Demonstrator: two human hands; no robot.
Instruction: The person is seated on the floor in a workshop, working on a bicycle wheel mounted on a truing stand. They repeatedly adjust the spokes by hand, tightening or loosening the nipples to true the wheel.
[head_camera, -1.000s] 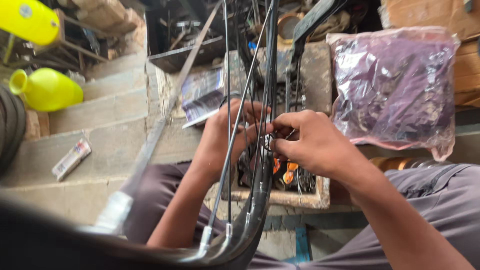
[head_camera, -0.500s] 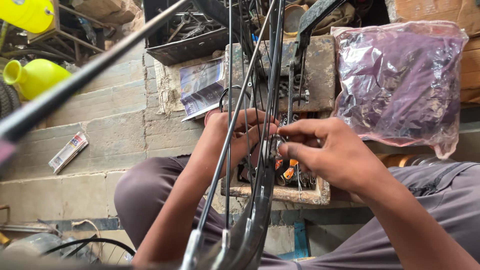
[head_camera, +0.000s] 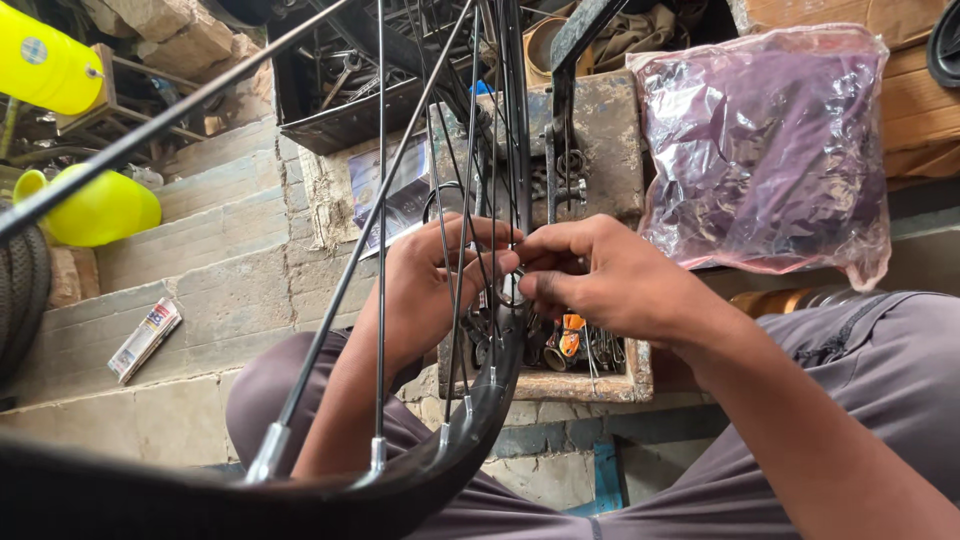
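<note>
Both hands — left (head_camera: 425, 285), right (head_camera: 600, 275) — pinch the wheel's spokes (head_camera: 455, 270).

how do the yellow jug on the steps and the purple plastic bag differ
The yellow jug is solid, smooth and opaque; the purple plastic bag is crinkled, shiny and see-through. The jug lies far left on the steps; the bag, the larger of the two, sits right, above the right hand. Neither hand touches either.
</note>
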